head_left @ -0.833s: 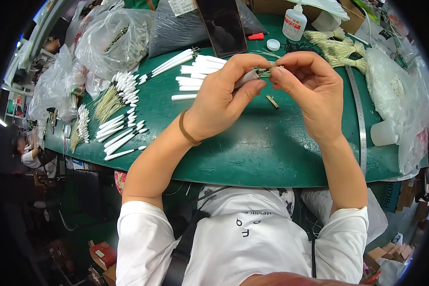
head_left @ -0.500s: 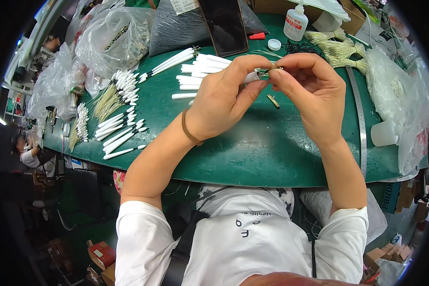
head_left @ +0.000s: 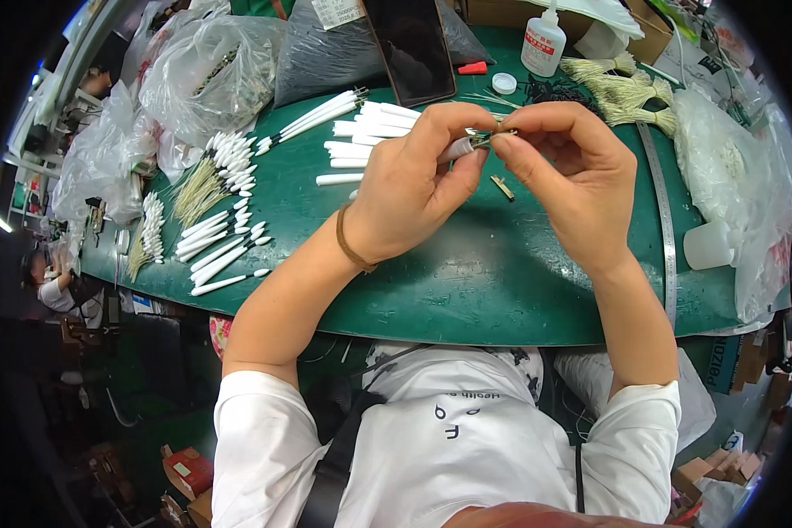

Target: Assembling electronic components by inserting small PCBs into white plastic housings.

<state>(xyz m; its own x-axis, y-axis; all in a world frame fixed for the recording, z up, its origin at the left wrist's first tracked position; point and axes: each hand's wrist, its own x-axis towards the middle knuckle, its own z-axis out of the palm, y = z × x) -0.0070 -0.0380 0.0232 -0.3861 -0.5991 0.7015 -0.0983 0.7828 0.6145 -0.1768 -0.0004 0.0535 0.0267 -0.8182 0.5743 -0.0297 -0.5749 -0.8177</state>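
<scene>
My left hand [head_left: 403,192] is closed around a slim white tube [head_left: 457,150], its end pointing to the right. Thin wires or metal bits [head_left: 479,138] stick out of that end. Against them my right hand [head_left: 574,180] pinches a small dark part [head_left: 507,132] between thumb and forefinger; its exact kind is too small to make out. On the green table just below the fingertips lies a little brass-coloured piece [head_left: 502,187]. More white tubes [head_left: 348,150] lie in a pile left of my left hand, partly hidden by it.
Flame-tipped white sticks [head_left: 223,264] and bundles of wired white tips [head_left: 231,158] cover the left side. A phone [head_left: 411,48], a white bottle [head_left: 544,42] and cream wire bundles [head_left: 629,92] stand or lie at the back. A steel ruler [head_left: 663,211] and plastic cup [head_left: 709,245] are right.
Both hands have shifted very slightly. The right fingertips have drawn a little away from the left ones, showing more of the wires at the tube's end.
</scene>
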